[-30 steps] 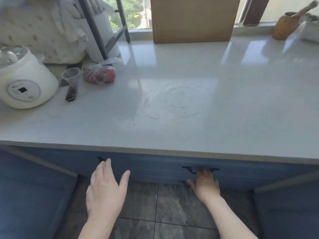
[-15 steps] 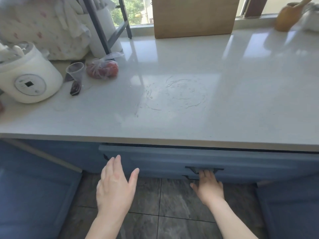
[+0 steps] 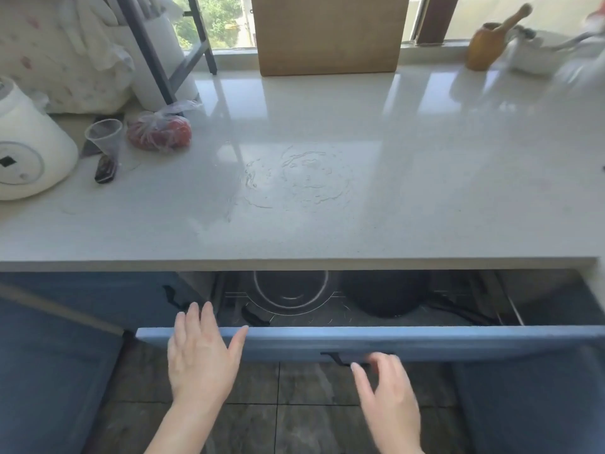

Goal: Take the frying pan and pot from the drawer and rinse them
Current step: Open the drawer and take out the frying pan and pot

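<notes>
The blue drawer (image 3: pixel 425 340) under the counter stands pulled part way out. Inside it I see a round glass lid (image 3: pixel 291 298) over a dark vessel and, to its right, a black pan or pot (image 3: pixel 386 296); the counter edge hides their far halves. My left hand (image 3: pixel 201 358) hovers open over the drawer's front edge at its left end. My right hand (image 3: pixel 386 391) sits just below the black drawer handle (image 3: pixel 343 358), fingers spread and blurred, holding nothing.
The pale countertop (image 3: pixel 327 208) carries a white rice cooker (image 3: pixel 26 152), a plastic cup (image 3: pixel 104 136) and a bag of tomatoes (image 3: pixel 160 132) at the left. A wooden board (image 3: pixel 327 31) leans at the window. Blue cabinet doors stand open on both sides; grey floor tiles lie below.
The drawer has slid out toward me, exposing the cookware. My right hand has let go of the handle and dropped slightly. My left hand has risen to the drawer front.
</notes>
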A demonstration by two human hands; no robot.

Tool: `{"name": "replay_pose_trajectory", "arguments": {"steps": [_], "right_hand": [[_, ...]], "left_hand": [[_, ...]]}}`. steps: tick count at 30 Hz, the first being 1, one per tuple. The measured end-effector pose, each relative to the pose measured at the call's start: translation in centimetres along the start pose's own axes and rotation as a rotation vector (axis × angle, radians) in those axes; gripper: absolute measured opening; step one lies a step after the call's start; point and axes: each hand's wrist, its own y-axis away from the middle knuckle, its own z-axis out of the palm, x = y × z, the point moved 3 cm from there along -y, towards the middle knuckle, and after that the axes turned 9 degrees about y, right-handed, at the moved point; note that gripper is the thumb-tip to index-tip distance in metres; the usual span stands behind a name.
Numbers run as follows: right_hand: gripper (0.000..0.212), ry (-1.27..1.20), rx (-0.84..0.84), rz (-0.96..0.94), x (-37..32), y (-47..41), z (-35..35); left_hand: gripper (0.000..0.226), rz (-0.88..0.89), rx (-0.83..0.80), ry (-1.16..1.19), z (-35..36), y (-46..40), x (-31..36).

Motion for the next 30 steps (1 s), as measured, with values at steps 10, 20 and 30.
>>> {"name": "replay_pose_trajectory", "arguments": {"steps": [10,20,30], "right_hand": [[0.112,0.464,-0.118,0.276,7.6,-5.3,-9.5],[0.117,0.487,-0.118,0.237,9.0,0.2,-10.2],[0.124,0.391,-0.209,0.267,11.6,5.3,-9.6]], "left_hand": [[0.102,-0.097,-0.087,-0.113,2.6,3.8,-3.3],[0.109,-0.138,-0.077,-0.147,2.5,8.9,-5.0],[0.111,-0.144,-0.079,-0.133,2.6,13.7,-7.1]]}}
